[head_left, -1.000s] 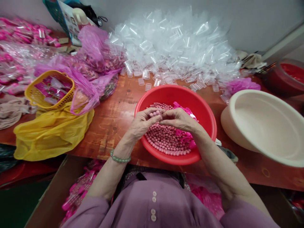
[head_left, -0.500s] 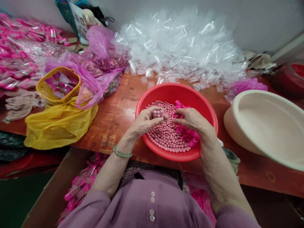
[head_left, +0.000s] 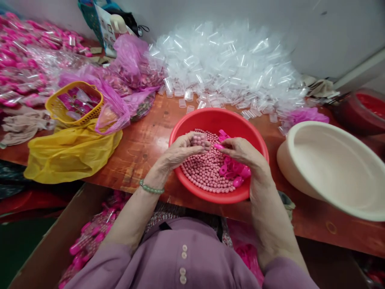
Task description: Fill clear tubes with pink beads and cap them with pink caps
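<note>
Left hand (head_left: 181, 150) with grip around clustered beads (head_left: 198, 140), right hand (head_left: 243, 151) with grip pinching a pink piece (head_left: 218, 147), red bowl (head_left: 216, 119) of pink beads (head_left: 204, 171) beneath

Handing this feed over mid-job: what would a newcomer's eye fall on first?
Probably the round red plastic basin on the brown table, holding small round pink beads and bright pink plastic pieces. Over it, the left hand holds a cluster of pink beads, the right hand a glossy pink piece. Beyond the basin lies a big heap of clear plastic cases.
</note>
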### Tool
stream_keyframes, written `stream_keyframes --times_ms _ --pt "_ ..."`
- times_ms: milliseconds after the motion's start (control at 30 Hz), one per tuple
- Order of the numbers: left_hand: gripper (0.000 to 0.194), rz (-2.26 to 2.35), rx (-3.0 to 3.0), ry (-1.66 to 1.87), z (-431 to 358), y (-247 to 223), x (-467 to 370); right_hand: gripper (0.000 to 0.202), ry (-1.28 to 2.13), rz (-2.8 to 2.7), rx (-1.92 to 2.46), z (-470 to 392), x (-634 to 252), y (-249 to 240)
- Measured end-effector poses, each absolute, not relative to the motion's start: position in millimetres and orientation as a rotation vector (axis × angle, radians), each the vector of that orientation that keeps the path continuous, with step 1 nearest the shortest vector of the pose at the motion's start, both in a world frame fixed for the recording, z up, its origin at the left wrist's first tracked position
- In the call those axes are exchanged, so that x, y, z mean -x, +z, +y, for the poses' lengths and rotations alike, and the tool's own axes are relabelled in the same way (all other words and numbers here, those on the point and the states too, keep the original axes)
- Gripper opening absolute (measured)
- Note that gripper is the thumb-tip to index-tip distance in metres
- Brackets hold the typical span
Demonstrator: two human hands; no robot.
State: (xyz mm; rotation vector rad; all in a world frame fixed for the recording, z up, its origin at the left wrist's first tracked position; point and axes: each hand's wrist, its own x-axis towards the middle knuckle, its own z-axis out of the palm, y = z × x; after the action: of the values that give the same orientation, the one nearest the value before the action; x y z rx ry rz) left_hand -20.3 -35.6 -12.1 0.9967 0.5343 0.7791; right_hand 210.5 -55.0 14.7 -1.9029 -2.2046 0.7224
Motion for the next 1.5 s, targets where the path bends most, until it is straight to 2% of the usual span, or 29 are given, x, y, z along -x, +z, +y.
stream_keyframes --times_ms 200,433,633,800,1000,1200,1367,1500 --pt "0.030 0.541 -1.025 0.799 -36.5 -14.6 17.2 0.035 1.064 -1.498 1.326 -61.6 -200.0 17.1" --pt "0.031 0.511 -0.995 0.785 -39.8 -15.9 15.9 0.041 0.884 -1.265 1.109 -53.8 -174.2 11.8" --pt "0.038 0.481 -0.878 0.846 -42.3 -9.4 14.0 0.032 0.928 -1.268 0.944 -52.5 -155.1 8.5" --pt "0.035 0.527 -0.751 0.928 -42.9 -12.1 14.7 0.032 0.724 -1.432 1.089 -54.9 -164.7 3.7" --pt "0.036 0.589 -0.696 1.001 -39.8 -16.2 12.0 0.023 0.419 -1.972 1.209 -61.3 -177.2 4.9" --pt "0.036 0.621 -0.735 0.978 -39.7 -14.6 9.0 0.033 0.334 -2.165 1.296 -61.7 -172.8 1.8" --pt "0.031 0.612 -0.822 0.963 -40.3 -10.8 8.2 0.032 0.394 -2.082 1.313 -59.2 -173.1 -0.9" --pt "0.025 0.590 -0.896 0.860 -40.8 -9.8 8.7 0.035 0.658 -1.694 1.319 -54.8 -176.3 1.6"
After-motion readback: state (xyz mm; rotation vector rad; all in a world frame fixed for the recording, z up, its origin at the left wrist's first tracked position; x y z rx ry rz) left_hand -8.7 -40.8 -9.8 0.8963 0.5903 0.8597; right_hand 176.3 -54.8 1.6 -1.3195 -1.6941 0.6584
